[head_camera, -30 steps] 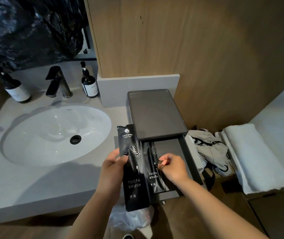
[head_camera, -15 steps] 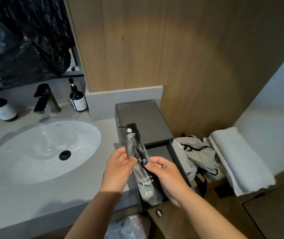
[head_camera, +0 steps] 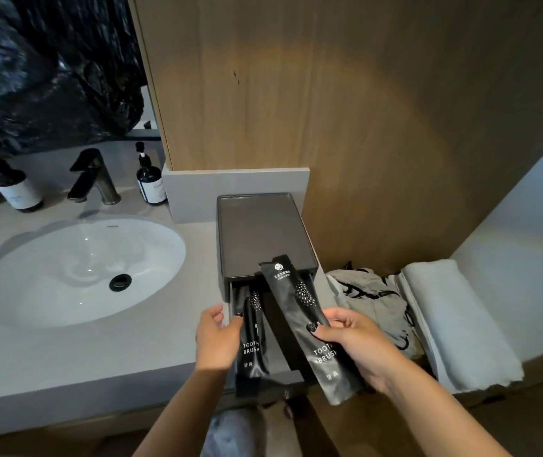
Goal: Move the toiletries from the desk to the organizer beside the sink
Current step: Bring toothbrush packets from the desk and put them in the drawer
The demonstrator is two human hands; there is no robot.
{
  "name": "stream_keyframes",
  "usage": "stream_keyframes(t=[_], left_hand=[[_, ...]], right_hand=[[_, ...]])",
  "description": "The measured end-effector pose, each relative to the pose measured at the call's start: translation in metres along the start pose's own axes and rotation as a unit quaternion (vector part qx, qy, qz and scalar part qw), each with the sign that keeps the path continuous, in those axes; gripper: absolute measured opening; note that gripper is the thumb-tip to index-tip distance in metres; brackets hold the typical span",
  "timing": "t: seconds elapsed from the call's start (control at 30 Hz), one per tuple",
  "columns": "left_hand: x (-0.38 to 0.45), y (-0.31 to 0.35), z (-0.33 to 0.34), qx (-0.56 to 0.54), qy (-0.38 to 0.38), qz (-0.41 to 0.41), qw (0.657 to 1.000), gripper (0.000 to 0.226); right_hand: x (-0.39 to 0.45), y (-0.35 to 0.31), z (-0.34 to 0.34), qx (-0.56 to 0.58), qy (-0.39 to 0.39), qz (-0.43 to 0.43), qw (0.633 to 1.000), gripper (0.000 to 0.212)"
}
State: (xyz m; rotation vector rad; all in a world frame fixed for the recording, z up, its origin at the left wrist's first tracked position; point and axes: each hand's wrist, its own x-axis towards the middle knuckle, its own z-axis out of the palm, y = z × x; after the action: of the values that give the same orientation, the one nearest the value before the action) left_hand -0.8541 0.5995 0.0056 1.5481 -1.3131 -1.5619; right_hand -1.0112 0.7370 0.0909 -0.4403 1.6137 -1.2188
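Note:
A dark grey organizer [head_camera: 263, 232] stands on the counter right of the sink, its lower drawer [head_camera: 283, 328] pulled out toward me. My left hand [head_camera: 217, 338] pinches one black "TOOTH BRUSH" packet [head_camera: 253, 341] that lies along the drawer's left side. A second black toothbrush packet [head_camera: 300, 311] is gripped in my right hand [head_camera: 356, 347]. It is tilted, its top end over the organizer's front edge and its lower end sticking out past the drawer.
The white oval sink [head_camera: 78, 272] with a black tap [head_camera: 93, 176] is to the left, with two dark pump bottles [head_camera: 149, 179] [head_camera: 16, 189] behind it. Crumpled grey cloth [head_camera: 372, 301] and a folded white towel [head_camera: 455, 321] lie to the right. A wooden wall rises behind.
My hands have separated the two packets. One now rests in the drawer under my left hand. My right hand has carried the other packet to the right, above the drawer.

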Motion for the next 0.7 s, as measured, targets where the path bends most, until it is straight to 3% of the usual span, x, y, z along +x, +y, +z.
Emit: stream_keyframes(t=[0.1,0.23,0.5,0.7], left_hand=[[-0.003,-0.009,0.004,0.017,-0.058,-0.032,0.998,0.057],[-0.010,-0.017,0.005,0.044,-0.098,-0.011,0.994,0.057],[-0.019,-0.023,0.006,0.121,-0.091,0.056,0.987,0.056],[-0.018,-0.035,-0.001,0.156,-0.088,0.059,0.982,0.056]], right_hand=[[-0.004,0.002,-0.019,-0.048,-0.025,0.037,0.998,0.017],[-0.007,0.009,-0.032,-0.073,-0.043,0.069,0.994,0.014],[0.018,0.018,-0.001,0.001,0.020,0.071,0.997,0.013],[0.054,0.032,0.035,-0.013,0.075,0.065,0.995,0.012]])
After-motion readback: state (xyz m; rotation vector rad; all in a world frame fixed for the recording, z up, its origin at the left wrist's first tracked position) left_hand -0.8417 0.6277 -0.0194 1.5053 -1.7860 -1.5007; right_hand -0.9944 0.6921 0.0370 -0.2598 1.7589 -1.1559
